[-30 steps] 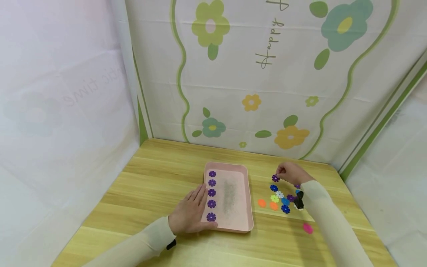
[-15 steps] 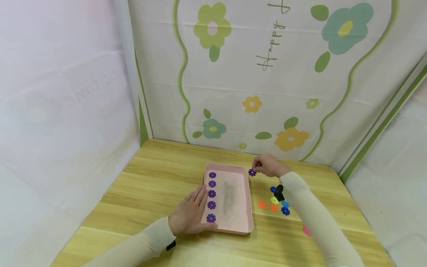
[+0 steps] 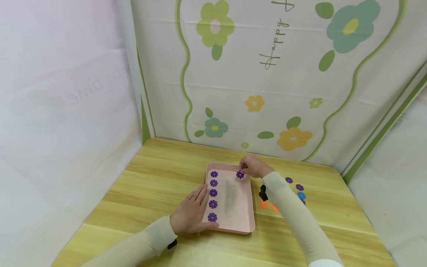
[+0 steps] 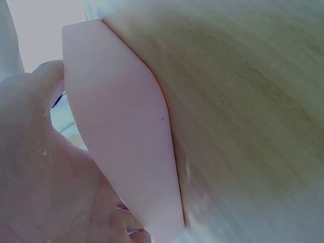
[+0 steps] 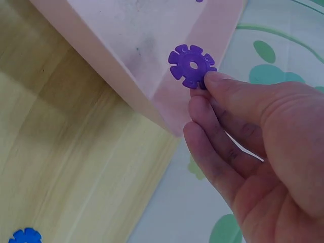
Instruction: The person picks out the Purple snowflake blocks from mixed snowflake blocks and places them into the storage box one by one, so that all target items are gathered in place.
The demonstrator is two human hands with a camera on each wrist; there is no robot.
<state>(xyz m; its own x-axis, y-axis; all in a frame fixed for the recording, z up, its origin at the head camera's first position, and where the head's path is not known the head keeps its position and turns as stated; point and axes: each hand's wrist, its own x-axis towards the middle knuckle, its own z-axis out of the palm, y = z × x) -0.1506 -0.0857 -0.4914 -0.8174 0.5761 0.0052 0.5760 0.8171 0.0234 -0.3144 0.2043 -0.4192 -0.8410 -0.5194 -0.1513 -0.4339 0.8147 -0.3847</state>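
Note:
My right hand [image 3: 255,167] pinches a purple notched plastic disc [image 5: 193,66] between thumb and fingertips. It holds the disc over the far right corner of a shallow pink tray [image 3: 245,215]. Several matching purple snowflake discs [image 3: 213,193] form a column along the tray's left side. My left hand [image 3: 190,215] rests on the tray's near left corner with its fingers extended over the rim. In the left wrist view, that hand [image 4: 55,167] lies along the top of the tray's outer wall [image 4: 119,116].
Right of the tray lie more discs: orange ones [image 3: 263,204], purple ones [image 3: 288,180] and a light blue one [image 3: 301,195]; the right sleeve [image 3: 293,215] covers others. A blue disc [image 5: 25,236] shows in the right wrist view. A printed curtain [image 3: 233,81] stands behind the wooden table [image 3: 160,178].
My right hand has carried the purple disc leftward from the loose discs, across the tray's right rim, to above its far right corner. The left hand has stayed on the tray.

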